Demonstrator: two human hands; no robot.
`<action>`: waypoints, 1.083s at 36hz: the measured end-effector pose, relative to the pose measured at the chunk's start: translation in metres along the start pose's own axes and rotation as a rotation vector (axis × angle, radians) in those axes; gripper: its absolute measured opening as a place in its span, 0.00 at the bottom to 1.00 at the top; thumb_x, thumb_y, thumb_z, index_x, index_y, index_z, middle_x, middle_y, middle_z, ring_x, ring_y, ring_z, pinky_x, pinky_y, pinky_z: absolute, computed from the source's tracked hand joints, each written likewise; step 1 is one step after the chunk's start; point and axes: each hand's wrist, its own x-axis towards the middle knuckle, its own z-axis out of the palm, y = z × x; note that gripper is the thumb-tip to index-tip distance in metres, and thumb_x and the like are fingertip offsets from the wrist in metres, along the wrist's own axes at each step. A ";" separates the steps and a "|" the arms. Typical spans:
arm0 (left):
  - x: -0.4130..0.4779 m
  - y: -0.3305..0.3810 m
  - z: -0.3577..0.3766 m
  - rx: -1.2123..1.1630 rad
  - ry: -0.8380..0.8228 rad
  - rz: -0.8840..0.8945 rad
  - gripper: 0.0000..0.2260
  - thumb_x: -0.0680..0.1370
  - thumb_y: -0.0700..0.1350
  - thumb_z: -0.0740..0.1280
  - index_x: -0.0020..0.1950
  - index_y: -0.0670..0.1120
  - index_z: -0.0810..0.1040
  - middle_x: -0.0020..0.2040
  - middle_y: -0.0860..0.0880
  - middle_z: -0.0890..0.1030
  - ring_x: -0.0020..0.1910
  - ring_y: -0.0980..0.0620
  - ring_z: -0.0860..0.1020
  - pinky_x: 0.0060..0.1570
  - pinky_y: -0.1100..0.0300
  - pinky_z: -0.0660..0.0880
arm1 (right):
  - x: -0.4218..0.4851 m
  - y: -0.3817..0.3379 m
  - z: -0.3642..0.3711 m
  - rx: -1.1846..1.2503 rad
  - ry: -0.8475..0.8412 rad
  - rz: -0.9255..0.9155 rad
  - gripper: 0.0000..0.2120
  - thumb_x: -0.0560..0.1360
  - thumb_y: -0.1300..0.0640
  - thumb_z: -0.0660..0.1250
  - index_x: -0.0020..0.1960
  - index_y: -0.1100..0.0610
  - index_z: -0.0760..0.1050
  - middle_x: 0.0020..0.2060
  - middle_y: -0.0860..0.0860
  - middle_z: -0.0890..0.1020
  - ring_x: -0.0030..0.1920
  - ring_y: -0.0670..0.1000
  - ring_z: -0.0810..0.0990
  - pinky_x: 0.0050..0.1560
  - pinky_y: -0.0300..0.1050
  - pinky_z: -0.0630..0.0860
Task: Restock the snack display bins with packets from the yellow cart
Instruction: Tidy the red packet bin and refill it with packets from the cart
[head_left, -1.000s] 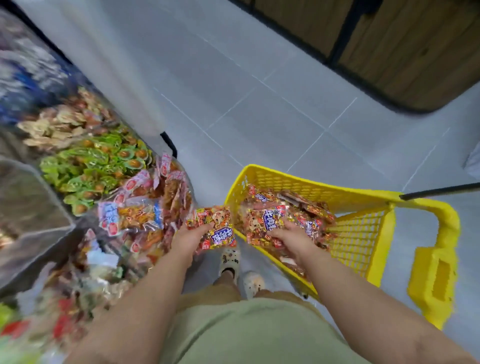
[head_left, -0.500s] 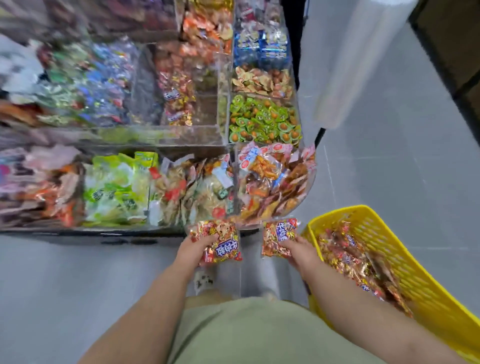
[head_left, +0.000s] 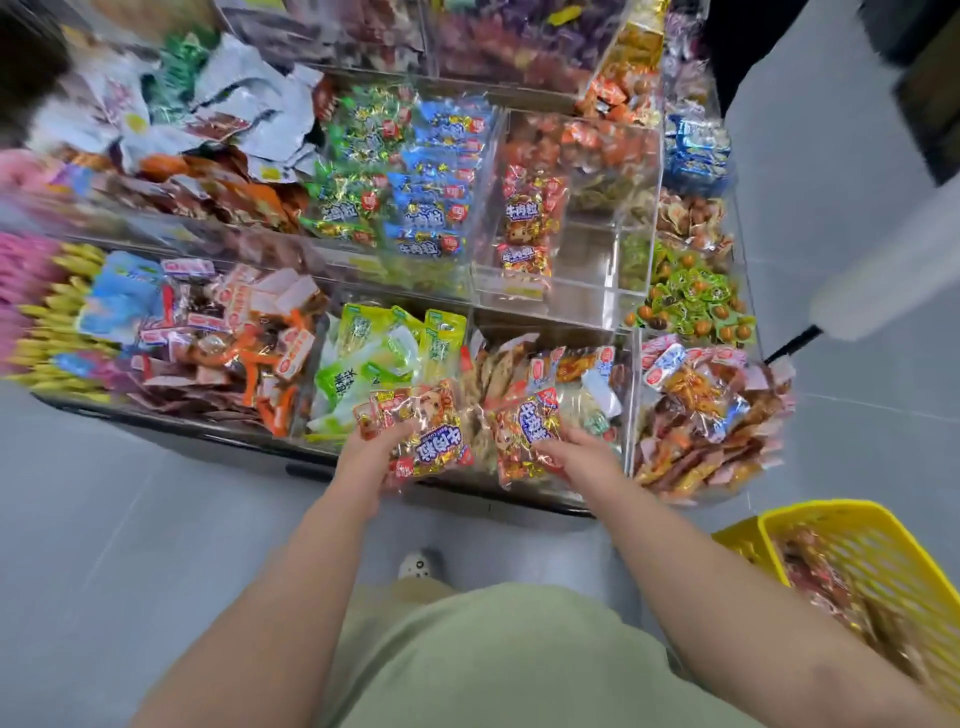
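My left hand (head_left: 370, 457) grips a red snack packet (head_left: 426, 431) with a blue label. In my right hand (head_left: 576, 449) is a second packet of the same kind (head_left: 524, 436). Both packets hover over the front edge of the clear display bins (head_left: 602, 306). A half-filled bin (head_left: 530, 218) in the middle row holds matching red packets. The yellow cart (head_left: 883, 551) sits at the lower right with more red packets inside.
Neighbouring bins hold green packets (head_left: 374, 364), blue and green packets (head_left: 410, 176), orange-and-white packets (head_left: 701, 405) and small green sweets (head_left: 691, 296). Grey tiled floor lies in front and to the right. My shoe (head_left: 422, 564) shows below the display.
My view has swung from the cart to the display bins. My right hand lifted a packet out of the cart, and both hands have moved forward over the front bins.
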 end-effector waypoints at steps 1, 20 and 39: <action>0.006 0.013 -0.008 0.020 -0.009 0.010 0.27 0.69 0.49 0.77 0.64 0.47 0.73 0.58 0.45 0.80 0.54 0.44 0.80 0.51 0.46 0.79 | 0.002 -0.009 0.011 -0.020 -0.001 -0.008 0.26 0.67 0.52 0.75 0.64 0.56 0.74 0.46 0.42 0.82 0.48 0.48 0.82 0.52 0.47 0.79; 0.073 0.199 0.012 0.086 -0.273 0.344 0.22 0.58 0.53 0.77 0.48 0.51 0.76 0.40 0.53 0.85 0.40 0.51 0.83 0.37 0.57 0.78 | 0.026 -0.195 -0.003 0.234 0.330 -0.276 0.28 0.69 0.59 0.74 0.66 0.60 0.69 0.55 0.52 0.78 0.51 0.51 0.81 0.52 0.46 0.80; 0.122 0.258 0.087 0.080 -0.210 0.333 0.21 0.65 0.52 0.78 0.53 0.52 0.76 0.50 0.47 0.85 0.45 0.45 0.84 0.35 0.55 0.78 | 0.130 -0.247 -0.044 0.011 0.380 -0.238 0.12 0.67 0.61 0.75 0.48 0.51 0.77 0.45 0.47 0.79 0.44 0.46 0.78 0.39 0.40 0.72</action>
